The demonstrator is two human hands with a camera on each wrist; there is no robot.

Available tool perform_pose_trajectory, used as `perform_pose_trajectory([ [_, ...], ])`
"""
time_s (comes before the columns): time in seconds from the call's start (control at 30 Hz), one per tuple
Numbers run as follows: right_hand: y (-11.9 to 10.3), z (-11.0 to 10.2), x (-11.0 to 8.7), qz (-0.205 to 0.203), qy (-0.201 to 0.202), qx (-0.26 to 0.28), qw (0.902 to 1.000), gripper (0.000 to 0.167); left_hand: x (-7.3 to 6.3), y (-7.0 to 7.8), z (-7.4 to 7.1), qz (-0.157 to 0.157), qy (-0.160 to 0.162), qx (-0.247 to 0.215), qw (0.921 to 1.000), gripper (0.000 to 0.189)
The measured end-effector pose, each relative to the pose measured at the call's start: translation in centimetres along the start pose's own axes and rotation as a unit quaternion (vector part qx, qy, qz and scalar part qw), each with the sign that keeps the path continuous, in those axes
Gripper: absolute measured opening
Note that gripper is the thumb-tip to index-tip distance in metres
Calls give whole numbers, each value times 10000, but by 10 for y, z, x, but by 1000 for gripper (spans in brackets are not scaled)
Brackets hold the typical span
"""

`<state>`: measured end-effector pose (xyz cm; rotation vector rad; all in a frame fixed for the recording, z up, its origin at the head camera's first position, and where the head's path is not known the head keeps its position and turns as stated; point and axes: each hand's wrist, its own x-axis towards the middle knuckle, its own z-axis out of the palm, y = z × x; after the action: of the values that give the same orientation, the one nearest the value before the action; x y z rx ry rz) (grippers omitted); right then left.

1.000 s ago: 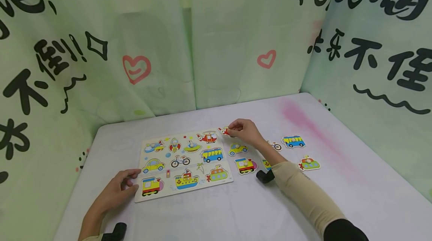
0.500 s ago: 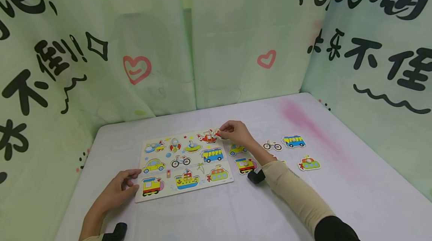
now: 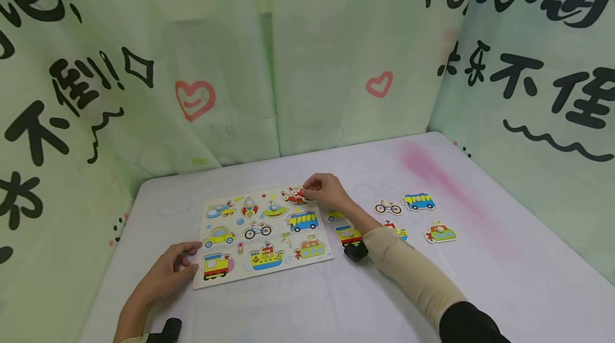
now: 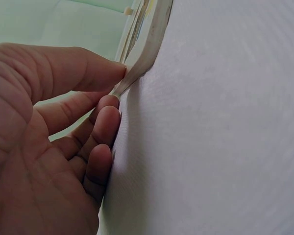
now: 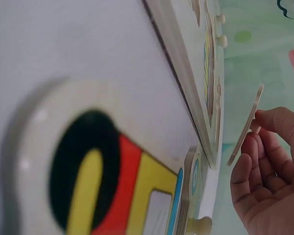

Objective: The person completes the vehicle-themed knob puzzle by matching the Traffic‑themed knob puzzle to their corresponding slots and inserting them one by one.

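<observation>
A flat puzzle board (image 3: 276,239) printed with vehicles lies on the table in the head view. My left hand (image 3: 165,271) holds its left edge, with thumb and index fingertips against the rim; in the left wrist view the other fingers are curled below. Over the board's far right corner, my right hand (image 3: 329,191) pinches a red helicopter puzzle piece (image 5: 246,125) by its small knob. The piece is tilted and apart from the board in the right wrist view, above the printed helicopter. Its face is partly hidden by my fingers in the head view.
Right of the board lie loose puzzle pieces: a bus (image 3: 419,201), a bicycle (image 3: 387,207), a submarine (image 3: 440,232), a ship (image 3: 401,232), a train (image 3: 347,234) and a car (image 3: 333,215). My right forearm partly covers some. Printed curtains (image 3: 326,108) surround the table.
My right hand has moved left with the helicopter piece, from beside the board to over its far right corner. The bicycle and ship pieces show more now. My left hand stays put.
</observation>
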<state>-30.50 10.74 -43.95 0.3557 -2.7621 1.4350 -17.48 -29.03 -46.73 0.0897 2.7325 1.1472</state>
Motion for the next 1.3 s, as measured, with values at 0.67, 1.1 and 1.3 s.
perform_pose_trajectory([
  [0.67, -11, 20, 11, -173, -186, -505, 9984, 10, 0, 0, -1, 84, 16, 35, 10000, 53],
  [1.1, -12, 25, 18, -22, -204, -811, 9965, 11, -1, 2, -1, 22, 5, 68, 10000, 53],
  [1.3, -13, 25, 19, 22, -223, -875, 9959, 11, -2, 2, -1, 21, -2, 45, 10000, 53],
])
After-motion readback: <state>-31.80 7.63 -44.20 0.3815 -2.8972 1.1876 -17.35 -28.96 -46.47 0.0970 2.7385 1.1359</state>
